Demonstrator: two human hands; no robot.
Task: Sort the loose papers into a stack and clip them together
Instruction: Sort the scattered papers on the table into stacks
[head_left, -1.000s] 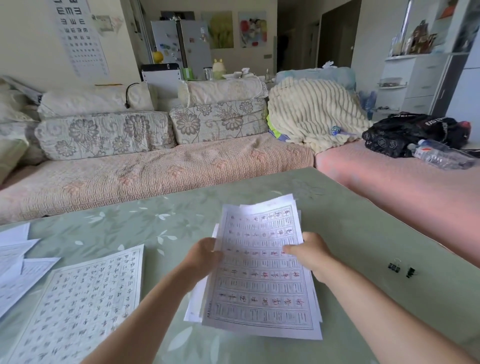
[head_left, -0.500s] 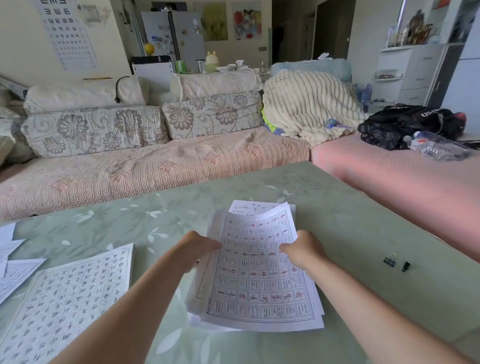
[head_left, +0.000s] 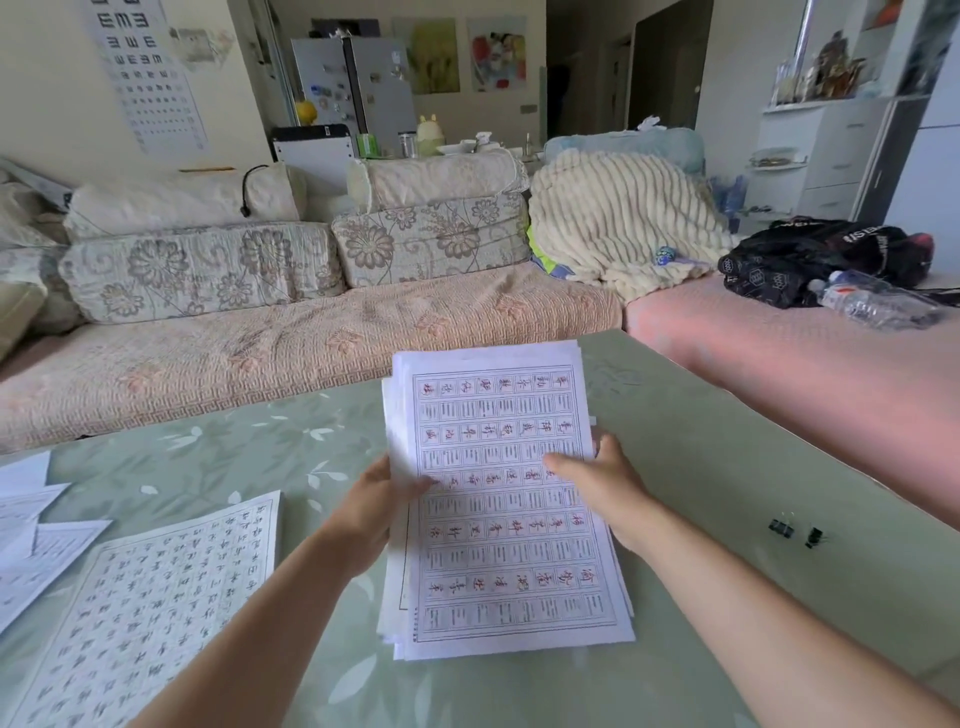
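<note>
A stack of white practice sheets (head_left: 498, 566) printed with red characters stands tilted up over the green table (head_left: 701, 467), its bottom edge near the tabletop. My left hand (head_left: 374, 499) grips the stack's left edge, thumb on the front. My right hand (head_left: 602, 483) grips the right edge, thumb across the top sheet. A loose sheet with grey characters (head_left: 150, 613) lies flat at the left. More loose sheets (head_left: 31, 525) overlap at the far left edge. Two black binder clips (head_left: 795, 530) sit on the table to the right.
A sofa with floral cushions (head_left: 291, 358) runs along the table's far side. A pink-covered seat (head_left: 810, 374) flanks the right side, carrying a black bag (head_left: 826, 254) and a plastic bottle (head_left: 878, 301). A cream blanket (head_left: 618, 218) is heaped in the corner.
Both hands have lifted the stack from lying nearly flat to standing tilted upright, and its sheets now line up more closely. The clips and loose sheets have not moved.
</note>
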